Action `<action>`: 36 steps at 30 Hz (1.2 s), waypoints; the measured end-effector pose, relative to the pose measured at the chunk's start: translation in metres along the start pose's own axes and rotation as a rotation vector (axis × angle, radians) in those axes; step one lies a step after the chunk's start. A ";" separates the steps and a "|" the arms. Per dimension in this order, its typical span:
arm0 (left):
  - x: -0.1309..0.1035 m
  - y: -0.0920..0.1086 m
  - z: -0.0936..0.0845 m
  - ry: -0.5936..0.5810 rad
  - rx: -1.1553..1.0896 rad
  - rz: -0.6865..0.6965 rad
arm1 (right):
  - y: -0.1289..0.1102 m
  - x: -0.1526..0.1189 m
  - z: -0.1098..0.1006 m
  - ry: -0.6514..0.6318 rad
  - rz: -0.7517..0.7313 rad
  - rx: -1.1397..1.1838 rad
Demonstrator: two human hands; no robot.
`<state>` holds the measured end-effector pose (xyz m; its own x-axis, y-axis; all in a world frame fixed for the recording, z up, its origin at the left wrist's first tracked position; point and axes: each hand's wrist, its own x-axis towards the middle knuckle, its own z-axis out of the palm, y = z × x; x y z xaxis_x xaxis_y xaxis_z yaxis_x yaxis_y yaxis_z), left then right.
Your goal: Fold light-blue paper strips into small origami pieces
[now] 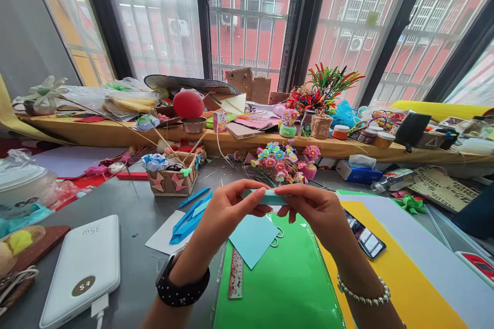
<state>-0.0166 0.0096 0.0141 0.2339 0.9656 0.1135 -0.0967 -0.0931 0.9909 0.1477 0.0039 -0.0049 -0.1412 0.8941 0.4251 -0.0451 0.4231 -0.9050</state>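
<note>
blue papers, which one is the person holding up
The folded light-blue piece, pinched between the left hand and right hand; the flat light-blue sheet lies on the green mat, the brighter blue strips off to the left.

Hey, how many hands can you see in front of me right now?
2: the left hand and the right hand, side by side above the green sheet, both holding light-blue paper. Some fingers are partly hidden.

Two hands (231,204), one ruler (235,275), one phone (366,235), one power bank (83,262), one beaded bracelet (366,298)
</note>
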 end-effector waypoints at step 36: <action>0.004 -0.010 0.001 0.031 0.092 0.134 | -0.002 0.000 0.006 0.096 0.140 -0.055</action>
<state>-0.0140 0.0143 0.0042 0.1952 0.9498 0.2446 -0.0354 -0.2424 0.9695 0.1419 0.0023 -0.0029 -0.0476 0.9537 0.2970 0.0227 0.2983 -0.9542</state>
